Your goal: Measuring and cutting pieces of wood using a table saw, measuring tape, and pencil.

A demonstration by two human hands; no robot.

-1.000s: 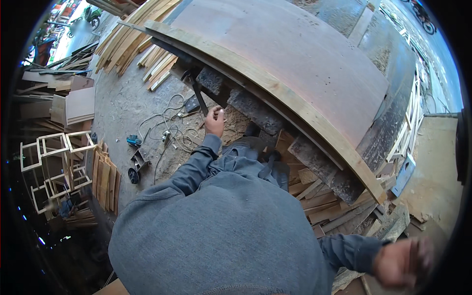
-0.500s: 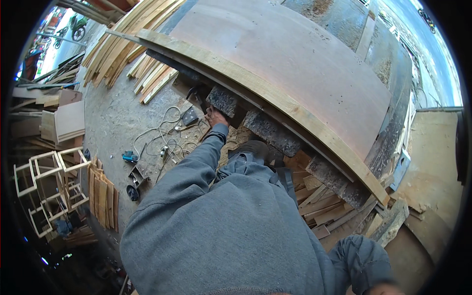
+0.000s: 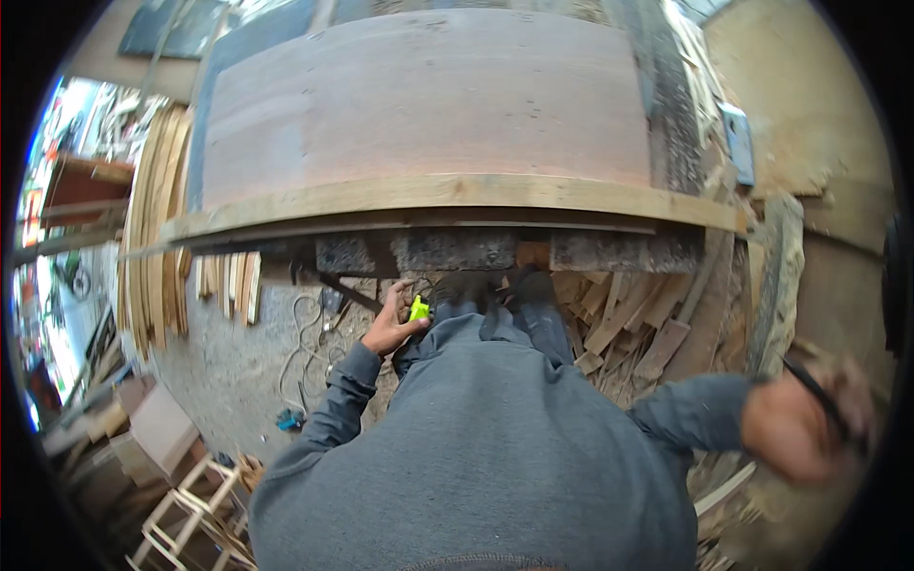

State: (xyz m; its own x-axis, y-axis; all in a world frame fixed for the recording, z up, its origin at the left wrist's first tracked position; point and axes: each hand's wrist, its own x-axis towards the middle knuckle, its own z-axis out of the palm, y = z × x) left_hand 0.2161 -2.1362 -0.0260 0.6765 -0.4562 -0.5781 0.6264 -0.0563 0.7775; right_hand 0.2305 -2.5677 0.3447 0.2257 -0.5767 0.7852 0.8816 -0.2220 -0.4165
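Note:
Below the bench's front edge, my left hand holds a small bright yellow-green object between thumb and fingers; its kind is not clear. My right hand is out to the far right, its fingers smeared by motion. A thin black strip crosses this hand and seems gripped in it. Ahead of me lies a broad brownish board, with a pale wooden plank along its near edge. Beneath the plank are rough grey blocks.
Stacked timber strips stand left of the bench. On the floor lie a pale cable and a blue power tool. Wood offcuts are heaped under the bench's right side. A wooden frame stands at lower left.
My view has swung so the bench now runs level across it. My left hand has drawn back from the grey block and holds the yellow-green object. My right hand has risen outward on the right.

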